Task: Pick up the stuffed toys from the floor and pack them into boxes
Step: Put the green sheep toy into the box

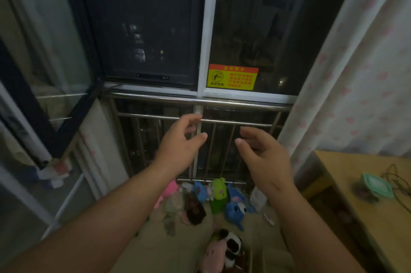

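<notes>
Both hands, left and right, reach out empty with fingers spread, above stuffed toys on the floor

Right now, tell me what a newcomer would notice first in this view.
Two bare hands, the left hand and the right hand, reach forward open and empty in front of the metal railing under a dark window. A bright yellow and red warning sticker sits on the glass just above the rail. Below, stuffed toys lie in a heap on the floor at the foot of the railing.
</notes>
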`<state>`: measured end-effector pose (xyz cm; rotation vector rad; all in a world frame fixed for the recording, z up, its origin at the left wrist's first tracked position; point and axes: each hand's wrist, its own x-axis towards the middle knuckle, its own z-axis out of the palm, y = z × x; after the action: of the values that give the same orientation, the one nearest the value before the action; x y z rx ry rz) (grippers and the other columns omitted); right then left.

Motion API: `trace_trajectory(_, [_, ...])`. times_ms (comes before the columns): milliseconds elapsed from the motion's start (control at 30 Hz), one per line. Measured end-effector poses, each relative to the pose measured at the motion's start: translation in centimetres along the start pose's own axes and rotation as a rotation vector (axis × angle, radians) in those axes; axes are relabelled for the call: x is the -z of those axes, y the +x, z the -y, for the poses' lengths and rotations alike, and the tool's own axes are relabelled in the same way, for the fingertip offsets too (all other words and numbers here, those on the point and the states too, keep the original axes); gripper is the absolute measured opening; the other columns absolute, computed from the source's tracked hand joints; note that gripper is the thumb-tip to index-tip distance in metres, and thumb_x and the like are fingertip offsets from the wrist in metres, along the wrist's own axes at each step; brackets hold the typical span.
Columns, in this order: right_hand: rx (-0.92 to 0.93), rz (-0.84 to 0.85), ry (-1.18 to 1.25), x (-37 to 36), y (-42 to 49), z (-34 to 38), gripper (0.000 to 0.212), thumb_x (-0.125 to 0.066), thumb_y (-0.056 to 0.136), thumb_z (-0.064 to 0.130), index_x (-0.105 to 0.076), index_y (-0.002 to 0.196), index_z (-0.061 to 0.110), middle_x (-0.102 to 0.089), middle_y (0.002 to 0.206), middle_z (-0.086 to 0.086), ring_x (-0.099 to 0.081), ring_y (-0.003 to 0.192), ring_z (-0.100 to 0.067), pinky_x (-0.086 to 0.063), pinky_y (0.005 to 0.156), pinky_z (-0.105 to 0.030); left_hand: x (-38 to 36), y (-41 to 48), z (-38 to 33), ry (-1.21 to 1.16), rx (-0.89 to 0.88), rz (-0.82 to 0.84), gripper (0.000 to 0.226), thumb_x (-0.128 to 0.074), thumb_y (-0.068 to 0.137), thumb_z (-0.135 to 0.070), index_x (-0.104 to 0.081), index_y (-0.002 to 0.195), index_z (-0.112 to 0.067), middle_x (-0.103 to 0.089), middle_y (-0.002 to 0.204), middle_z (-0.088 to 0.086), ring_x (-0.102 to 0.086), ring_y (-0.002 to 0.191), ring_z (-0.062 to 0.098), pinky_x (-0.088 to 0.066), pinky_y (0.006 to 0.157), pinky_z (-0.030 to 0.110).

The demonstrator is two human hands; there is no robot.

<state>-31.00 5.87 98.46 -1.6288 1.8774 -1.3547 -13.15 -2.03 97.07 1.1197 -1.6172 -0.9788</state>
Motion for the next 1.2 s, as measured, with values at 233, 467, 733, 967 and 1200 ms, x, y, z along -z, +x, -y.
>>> trace_trajectory(233, [0.000,0.080,-0.006,-0.6,0.1,-0.8,0.037,-0.061,0.088,0.040,-0.058,0.124,0.034,-0.064,0.106,0.017,-0.059,0.097,0.005,-0.049,0.074,-0.014,0.8,-1.3,0.8,-0.012,0.053,-0.064,0.038,-0.066,0.086,-0.021,-0.052,0.109,-0.048,-0.056,0.120,-0.020,-0.053,0.114,0.002,-0.047,0.099,0.039])
trace_trajectory(467, [-0.020,0.146,0.015,-2.7,0.6,-2.1,0.035,-0.060,0.087,0.043,-0.058,0.121,0.040,-0.062,0.100,0.021,-0.058,0.092,0.010,-0.051,0.074,-0.014,1.4,-1.5,2.4,-0.002,0.120,-0.123,0.036,-0.065,0.087,-0.021,-0.052,0.111,-0.045,-0.055,0.118,-0.021,-0.053,0.113,0.000,-0.045,0.098,0.033])
trace_trajectory(733, [-0.052,0.179,0.042,-6.6,2.2,-2.4,0.036,-0.062,0.088,0.038,-0.059,0.123,0.034,-0.060,0.103,0.021,-0.057,0.095,0.010,-0.047,0.071,-0.008,4.0,0.0,5.0,0.051,0.158,-0.118,0.036,-0.065,0.087,-0.021,-0.053,0.116,-0.040,-0.054,0.121,-0.021,-0.052,0.115,0.000,-0.043,0.096,0.028])
trace_trajectory(967, [-0.097,0.131,0.035,-12.2,4.6,-0.9,0.036,-0.062,0.087,0.041,-0.059,0.123,0.036,-0.062,0.105,0.018,-0.058,0.095,0.007,-0.049,0.074,-0.013,8.2,3.7,8.1,0.041,0.163,-0.072,0.035,-0.064,0.088,-0.023,-0.053,0.115,-0.041,-0.055,0.123,-0.020,-0.052,0.115,0.000,-0.044,0.096,0.029])
trace_trajectory(1200, [-0.153,0.044,0.040,-19.2,7.0,-1.4,0.032,-0.066,0.086,0.039,-0.062,0.118,0.037,-0.065,0.102,0.015,-0.060,0.093,0.004,-0.049,0.075,-0.013,10.3,8.4,13.2,0.000,0.196,-0.006,0.034,-0.064,0.087,-0.023,-0.053,0.114,-0.042,-0.054,0.118,-0.022,-0.052,0.113,-0.001,-0.044,0.091,0.025])
